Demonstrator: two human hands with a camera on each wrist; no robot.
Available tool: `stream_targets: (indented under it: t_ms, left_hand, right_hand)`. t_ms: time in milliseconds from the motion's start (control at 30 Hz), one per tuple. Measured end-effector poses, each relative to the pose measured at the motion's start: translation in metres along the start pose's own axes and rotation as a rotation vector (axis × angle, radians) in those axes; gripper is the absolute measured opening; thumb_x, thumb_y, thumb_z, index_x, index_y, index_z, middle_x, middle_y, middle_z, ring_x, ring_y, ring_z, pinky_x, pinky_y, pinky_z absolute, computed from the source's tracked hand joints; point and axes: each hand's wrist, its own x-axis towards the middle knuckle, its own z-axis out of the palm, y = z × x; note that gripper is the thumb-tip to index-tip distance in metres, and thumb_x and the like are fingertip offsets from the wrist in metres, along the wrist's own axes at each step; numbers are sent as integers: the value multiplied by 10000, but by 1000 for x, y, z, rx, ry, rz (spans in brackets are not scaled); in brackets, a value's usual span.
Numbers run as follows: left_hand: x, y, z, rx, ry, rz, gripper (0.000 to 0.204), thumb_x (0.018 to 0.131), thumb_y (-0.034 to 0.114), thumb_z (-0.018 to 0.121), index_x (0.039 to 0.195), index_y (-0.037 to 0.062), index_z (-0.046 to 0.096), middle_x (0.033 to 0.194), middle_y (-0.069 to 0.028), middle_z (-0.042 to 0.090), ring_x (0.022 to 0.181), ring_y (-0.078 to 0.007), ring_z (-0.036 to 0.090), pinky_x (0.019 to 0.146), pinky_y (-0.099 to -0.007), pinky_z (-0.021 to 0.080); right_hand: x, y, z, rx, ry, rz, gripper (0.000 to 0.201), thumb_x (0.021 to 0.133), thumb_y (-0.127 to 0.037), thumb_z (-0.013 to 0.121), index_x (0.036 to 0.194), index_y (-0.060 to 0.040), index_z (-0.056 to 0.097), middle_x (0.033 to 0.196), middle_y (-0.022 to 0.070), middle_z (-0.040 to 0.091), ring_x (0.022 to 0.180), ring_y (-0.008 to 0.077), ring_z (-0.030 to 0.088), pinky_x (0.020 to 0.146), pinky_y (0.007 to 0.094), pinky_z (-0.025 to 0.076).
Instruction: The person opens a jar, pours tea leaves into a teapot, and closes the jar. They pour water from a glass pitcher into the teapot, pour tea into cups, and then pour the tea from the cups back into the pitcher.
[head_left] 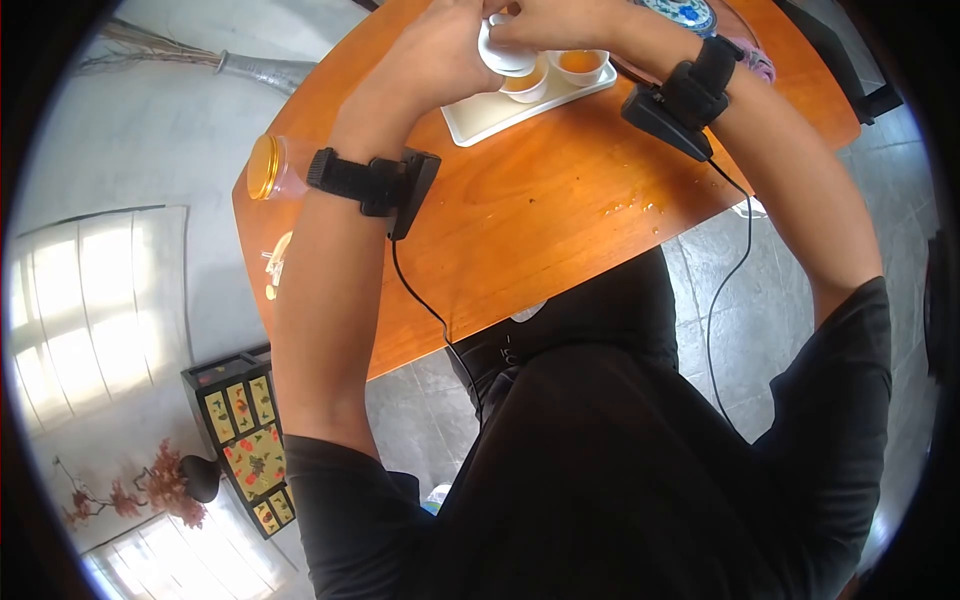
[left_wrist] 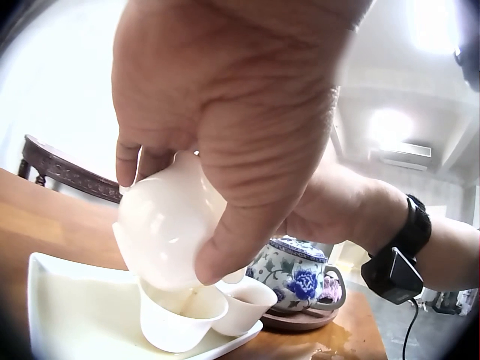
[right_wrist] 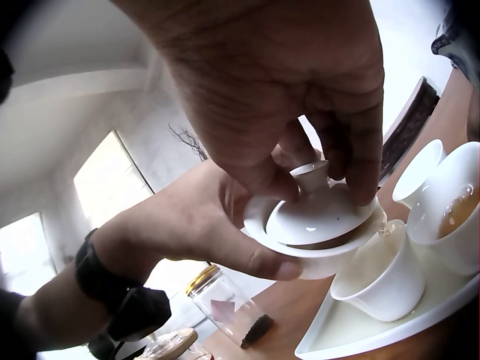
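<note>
My left hand [head_left: 440,62] grips the white gaiwan bowl [left_wrist: 161,225] by its sides and holds it tilted over a small white teacup [right_wrist: 382,281]. My right hand [right_wrist: 292,90] has its fingers around the knob of the gaiwan lid [right_wrist: 322,214], which sits slanted inside the rim with a gap at the pouring side. A thin stream of tea [right_wrist: 386,229] runs from that rim toward the cup. Next to it is another white cup [head_left: 580,66] with amber tea. The cups stand on a white tray [head_left: 470,125].
A blue-and-white teapot [left_wrist: 296,277] stands on a brown round base beside the tray. At the table's left lies a clear jar with a gold lid [head_left: 263,167]. Drops of liquid [head_left: 640,205] dot the wooden table. A carved dark chair back [left_wrist: 67,169] shows behind it.
</note>
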Motion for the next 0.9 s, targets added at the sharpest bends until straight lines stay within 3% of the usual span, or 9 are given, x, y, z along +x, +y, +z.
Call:
stream_targets:
  t_ms: [200,500,600,800,900]
  left_hand:
    - [2,1,3,-8,3,-15,338,696,184,815,930,-27,690,879,-243,705,838,-392,693,731,-435,551]
    - [5,-1,7,43,-16,-13,459,689,264,845,1024,-7,688,981,-251,704,940,-405,662,804,-467,530]
    - [3,-4,11,145,77,5,487,697,292,842,1063,10,685,1038,-244,699,989,-409,639,839,-470,516]
    - [5,5,5,134,-4,-83,482,693,277,841,1069,19,683,1051,-230,697,1004,-396,641,849,-461,516]
    - [4,4,0,-94,-88,-106,458,673,211,840,1056,14,681,1056,-221,701,977,-381,665,840,-438,527]
  right_hand:
    - [-3,1,0,14,1,28,326,714,-243,683,920,-5,768,836,287,700,809,427,707,772,472,566]
    - [-7,1,-4,10,4,51,326,709,-240,676,918,-6,769,832,287,701,803,428,708,771,468,569]
    - [-6,3,-4,9,4,40,325,710,-239,675,915,-6,769,829,285,702,802,427,709,771,469,569]
    - [-5,4,-3,28,2,30,314,709,-234,673,902,-6,770,807,275,702,782,417,710,750,467,568]
    - [-1,6,-3,45,2,-4,301,704,-234,675,879,-8,769,786,264,700,746,406,705,716,465,562]
